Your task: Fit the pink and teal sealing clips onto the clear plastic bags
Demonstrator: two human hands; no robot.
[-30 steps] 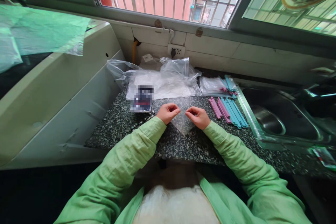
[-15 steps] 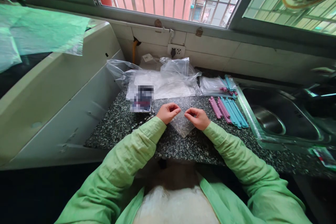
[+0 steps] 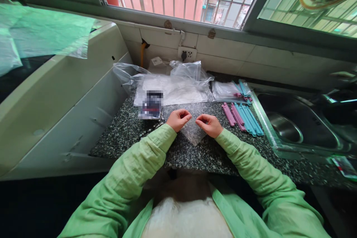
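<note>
Over the counter [image 3: 134, 130], hands have drawn closer.

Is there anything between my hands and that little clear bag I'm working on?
Nothing visible. The left hand and right hand both pinch the top edge of the small clear bag directly, above the speckled counter.

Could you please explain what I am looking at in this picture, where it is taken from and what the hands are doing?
The camera sits on a person's head, looking down at their own two hands; no machine is involved. The left hand and right hand together pinch a small clear plastic bag above a speckled stone counter. To the right lie pink and blue plastic strips, then a steel sink. Behind the hands are more clear bags, below a barred window.
</note>
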